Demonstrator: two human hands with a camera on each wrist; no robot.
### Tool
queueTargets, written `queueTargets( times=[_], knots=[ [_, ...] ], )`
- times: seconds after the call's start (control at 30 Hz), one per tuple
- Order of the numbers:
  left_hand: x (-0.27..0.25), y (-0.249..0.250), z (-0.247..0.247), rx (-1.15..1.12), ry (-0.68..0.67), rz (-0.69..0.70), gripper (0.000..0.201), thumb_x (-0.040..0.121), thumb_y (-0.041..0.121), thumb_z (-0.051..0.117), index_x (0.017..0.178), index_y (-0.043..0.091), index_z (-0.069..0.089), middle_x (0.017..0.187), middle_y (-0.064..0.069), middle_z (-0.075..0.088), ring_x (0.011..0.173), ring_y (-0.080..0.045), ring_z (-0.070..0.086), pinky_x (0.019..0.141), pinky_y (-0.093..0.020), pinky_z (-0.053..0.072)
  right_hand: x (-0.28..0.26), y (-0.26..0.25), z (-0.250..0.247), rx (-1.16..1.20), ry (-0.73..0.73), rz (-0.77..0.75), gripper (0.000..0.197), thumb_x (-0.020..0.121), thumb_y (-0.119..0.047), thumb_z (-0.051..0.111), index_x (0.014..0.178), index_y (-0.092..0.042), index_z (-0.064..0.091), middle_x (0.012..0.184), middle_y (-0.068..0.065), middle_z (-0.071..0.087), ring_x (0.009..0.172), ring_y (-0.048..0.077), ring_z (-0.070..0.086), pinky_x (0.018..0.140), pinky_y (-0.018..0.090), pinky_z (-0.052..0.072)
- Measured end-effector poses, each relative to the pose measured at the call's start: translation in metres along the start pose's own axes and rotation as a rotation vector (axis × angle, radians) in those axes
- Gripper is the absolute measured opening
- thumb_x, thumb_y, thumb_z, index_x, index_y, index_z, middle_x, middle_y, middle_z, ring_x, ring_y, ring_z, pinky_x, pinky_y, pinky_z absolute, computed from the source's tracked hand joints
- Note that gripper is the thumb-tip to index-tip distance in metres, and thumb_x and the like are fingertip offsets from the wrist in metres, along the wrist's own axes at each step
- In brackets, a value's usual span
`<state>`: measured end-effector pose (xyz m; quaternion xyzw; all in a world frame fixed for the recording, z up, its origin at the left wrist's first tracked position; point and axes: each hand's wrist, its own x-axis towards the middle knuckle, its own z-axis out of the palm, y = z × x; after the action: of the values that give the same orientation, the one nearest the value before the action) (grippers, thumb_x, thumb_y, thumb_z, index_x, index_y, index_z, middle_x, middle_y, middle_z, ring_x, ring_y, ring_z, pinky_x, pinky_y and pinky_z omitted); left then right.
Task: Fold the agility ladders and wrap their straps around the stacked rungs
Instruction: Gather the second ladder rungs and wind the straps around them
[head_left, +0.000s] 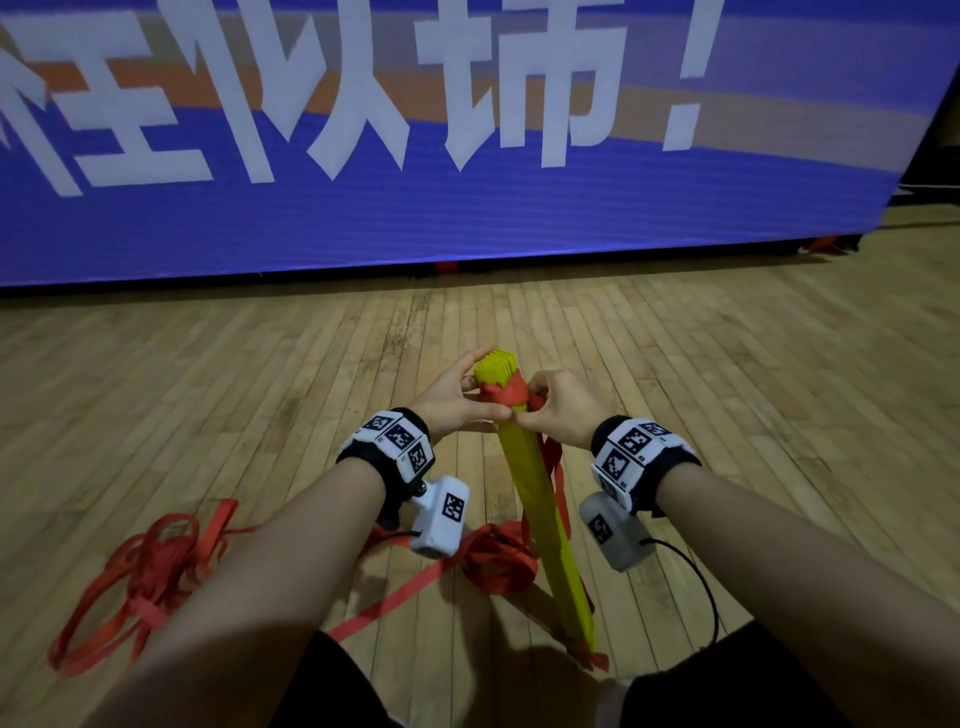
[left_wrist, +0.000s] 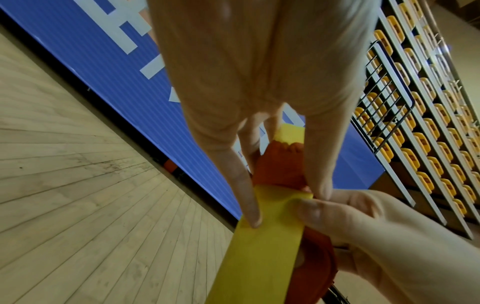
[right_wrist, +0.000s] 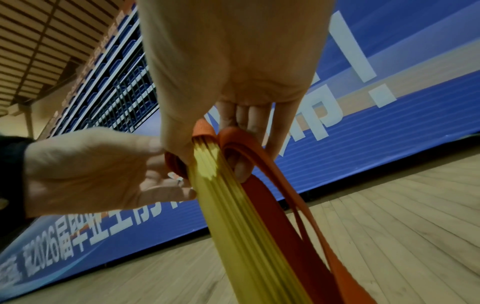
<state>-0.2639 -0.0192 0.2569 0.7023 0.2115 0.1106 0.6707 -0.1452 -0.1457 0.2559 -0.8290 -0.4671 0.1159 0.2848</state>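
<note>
fingers of both hands meet at the upper end of the stacked rungs (head_left: 540, 499), a yellow bundle standing tilted on the wooden floor (head_left: 753, 395). head view: the left hand (head_left: 457, 400) curls round the top, thumb on the wrapped strap (head_left: 506, 395); the right hand (head_left: 558, 410) pinches that red band from the other side. the stack could, i'd say, topple or fan out if either grip eases, since only its lower end rests on the floor. loose strap (head_left: 498, 561) piled at the base might snag the next turn.

left wrist view: the forefinger lies flat along the yellow face, thumb at the band's edge; how tight the wrap sits is hidden.

right wrist view: fingers hook a strap loop (right_wrist: 233, 139) beside the rung edges; the strap's free end runs out of frame.

a second red tangle (head_left: 145, 571) lies well apart, its rungs not visible.
</note>
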Motion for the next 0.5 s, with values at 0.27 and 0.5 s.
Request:
queueTargets(
  times=[0.27, 0.5],
  knots=[
    [0.005, -0.007, 0.002, -0.013, 0.024, 0.044, 0.078, 0.076, -0.021, 0.063, 0.142, 0.012, 0.037, 0.122, -0.013, 0.058, 0.102, -0.023, 0.062, 0.073, -0.029, 0.059, 0.005, 0.018, 0.0, 0.164, -0.06, -0.044, 0.012, 0.088, -0.028, 0.065, 0.092, -0.017, 0.065, 0.076, 0.004, 0.066, 0.074, 0.02, 0.068, 0.074, 0.041, 0.057],
    [0.01, -0.005, 0.004, -0.029, 0.192, 0.143, 0.059, 0.076, -0.008, 0.072, 0.127, 0.008, 0.049, 0.106, -0.013, 0.067, 0.081, -0.012, 0.068, 0.067, -0.022, 0.057, 0.005, 0.017, -0.01, 0.278, -0.015, -0.088, 0.013, 0.093, -0.024, 0.059, 0.101, -0.015, 0.062, 0.066, -0.004, 0.057, 0.056, 0.004, 0.055, 0.052, 0.01, 0.042]
  ],
)
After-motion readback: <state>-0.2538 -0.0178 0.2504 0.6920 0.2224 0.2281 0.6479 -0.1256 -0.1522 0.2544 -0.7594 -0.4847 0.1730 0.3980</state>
